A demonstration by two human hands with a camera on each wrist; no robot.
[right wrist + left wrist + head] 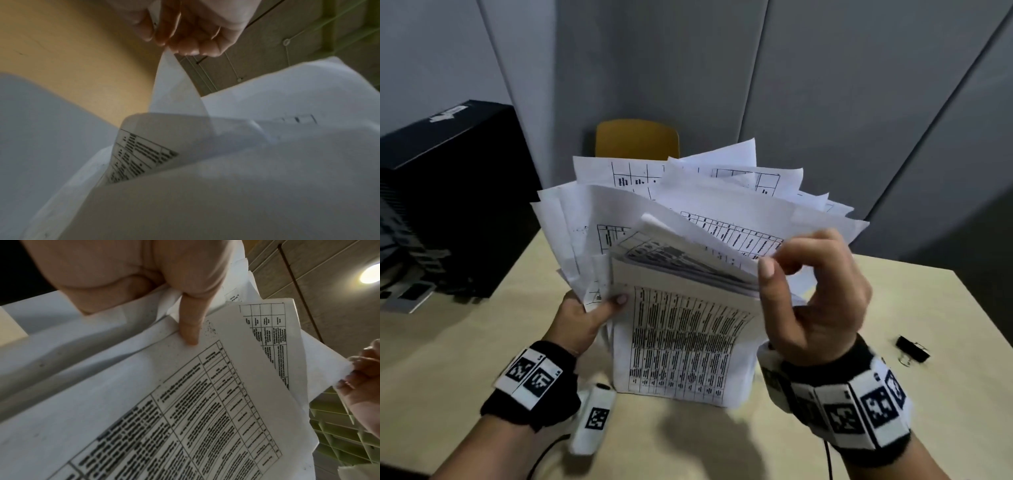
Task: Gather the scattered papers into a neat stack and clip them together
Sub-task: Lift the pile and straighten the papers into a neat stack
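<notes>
A loose, fanned bundle of white printed papers (688,246) stands upright on the beige table (465,342), its bottom edge near the table's front. My left hand (589,311) grips the bundle's left side, thumb (190,324) pressed on the front sheet (144,410). My right hand (815,291) is raised at the bundle's right edge and pinches the corner of a sheet (172,84) between thumb and fingertips (189,47). A black binder clip (912,349) lies on the table to the right, apart from both hands.
A black computer tower (448,192) stands at the table's left rear. A yellow chair back (637,138) shows behind the papers, before grey wall panels. Cables run off both wrist bands toward me.
</notes>
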